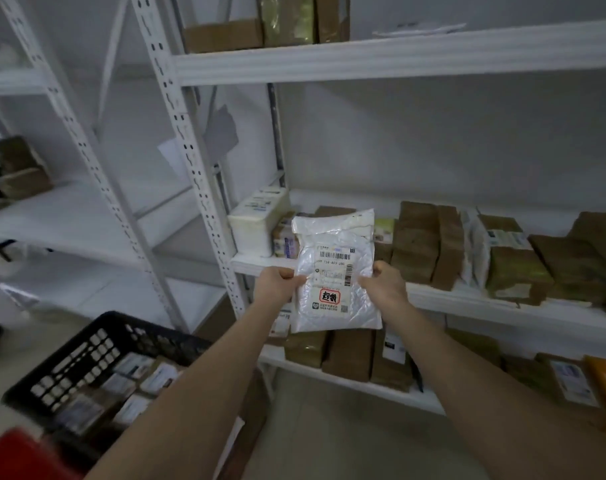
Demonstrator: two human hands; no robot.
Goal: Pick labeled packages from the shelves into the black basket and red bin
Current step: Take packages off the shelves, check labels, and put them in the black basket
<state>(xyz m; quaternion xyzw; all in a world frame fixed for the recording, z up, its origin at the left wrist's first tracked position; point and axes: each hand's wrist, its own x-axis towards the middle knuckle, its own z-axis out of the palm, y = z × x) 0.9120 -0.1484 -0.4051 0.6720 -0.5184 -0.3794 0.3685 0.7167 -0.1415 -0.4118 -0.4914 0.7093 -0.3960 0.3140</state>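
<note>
A white plastic mailer (pixel 334 244) with a barcode label and a red stamp is held upright in front of the middle shelf (pixel 468 299). My left hand (pixel 276 283) pinches its left edge and my right hand (pixel 384 282) pinches its right edge. The black basket (pixel 97 341) sits at the lower left on the floor with several labeled packages inside. A corner of the red bin (pixel 21 455) shows at the bottom left.
Brown taped boxes (pixel 419 244) and a white box (pixel 256 220) line the middle shelf. More boxes (pixel 350 355) stand on the lower shelf, and some on the top shelf (pixel 260 32). A white shelving unit (pixel 87 216) stands to the left.
</note>
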